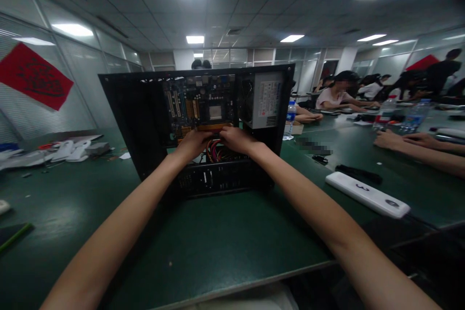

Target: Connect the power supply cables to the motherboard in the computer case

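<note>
Motherboard point(196, 99) is sitting inside the open PC case point(218, 178), which is standing on the green bench point(218, 232) w/ its open side facing the head cam. I'm watching remotely: L hand point(194, 144) & R hand point(238, 139) are both reaching in, fingers point(228, 131) converging by the long orange connector strip point(214, 127), prob. a DIMM slot, just below the square silver chip or heatsink point(217, 112). Fingers are bending inward, tips close together; can't tell if they're gripping anything or merely pressing.

For careful work at that strip, I'm favouring light, even pressure from both hands, square to the board, no rocking; the case is standing upright, so hard pushing could be tipping it. I'm also minding the multicolored cable bundle point(216, 151) right under the hands: best to be working clear of it so nothing's snagging. PSU point(269, 101), upper R of the case, isn't getting in the way AFAICT.

Unclear: hands are covering the strip's lower edge & some cables; any small part between the tips isn't showing. Case's L bay is going near-black, the PSU label is blurring past reading, & both forearms are running out of frame.
</note>
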Demonstrator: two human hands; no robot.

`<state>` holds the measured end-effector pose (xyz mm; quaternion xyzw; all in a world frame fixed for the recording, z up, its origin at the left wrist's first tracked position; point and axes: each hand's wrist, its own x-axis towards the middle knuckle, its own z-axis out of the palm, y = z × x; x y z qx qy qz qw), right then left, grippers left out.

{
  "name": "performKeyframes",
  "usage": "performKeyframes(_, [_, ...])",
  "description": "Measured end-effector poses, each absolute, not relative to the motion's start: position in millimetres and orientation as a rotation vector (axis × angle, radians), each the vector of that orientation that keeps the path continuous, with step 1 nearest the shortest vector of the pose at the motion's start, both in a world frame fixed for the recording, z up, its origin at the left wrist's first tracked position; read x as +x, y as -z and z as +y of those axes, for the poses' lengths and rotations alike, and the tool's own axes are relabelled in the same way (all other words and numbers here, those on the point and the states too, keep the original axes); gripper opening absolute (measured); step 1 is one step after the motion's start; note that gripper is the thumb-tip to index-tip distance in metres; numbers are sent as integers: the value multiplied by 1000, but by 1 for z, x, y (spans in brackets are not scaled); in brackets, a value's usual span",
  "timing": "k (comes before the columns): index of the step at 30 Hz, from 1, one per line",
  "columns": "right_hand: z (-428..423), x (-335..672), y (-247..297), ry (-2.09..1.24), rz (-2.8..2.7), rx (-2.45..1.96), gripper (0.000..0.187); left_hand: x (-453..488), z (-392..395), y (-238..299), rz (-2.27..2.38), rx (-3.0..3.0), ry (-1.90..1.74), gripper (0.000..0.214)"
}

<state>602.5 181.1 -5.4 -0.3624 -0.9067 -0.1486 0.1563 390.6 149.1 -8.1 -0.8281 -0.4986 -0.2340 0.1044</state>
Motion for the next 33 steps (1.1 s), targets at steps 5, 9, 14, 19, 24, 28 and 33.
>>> performKeyframes(5, [176,600,10,444,-2616,-1063,26,395,150,9,-1582,-2389,685,26])
performKeyframes(9, [173,600,12,421,-2610,-1100,27,401,148,6,-1605,-2357,451,27])
performKeyframes(14, [172,598,12,415,-2604,-1121,28,408,145,0,-1606,-2338,295,29])
performKeyframes(19, [170,596,11,400,-2607,-1131,30,409,148,-1,-1572,-2347,203,27])
performKeyframes(24, [170,597,11,367,-2610,-1100,30,409,153,-1,-1551,-2320,209,27])
performKeyframes(28, [174,597,14,356,-2629,-1080,29,414,154,-2,-1555,-2303,172,26])
performKeyframes(33, [177,597,13,456,-2707,-1022,32,415,154,2,-1599,-2271,166,28])
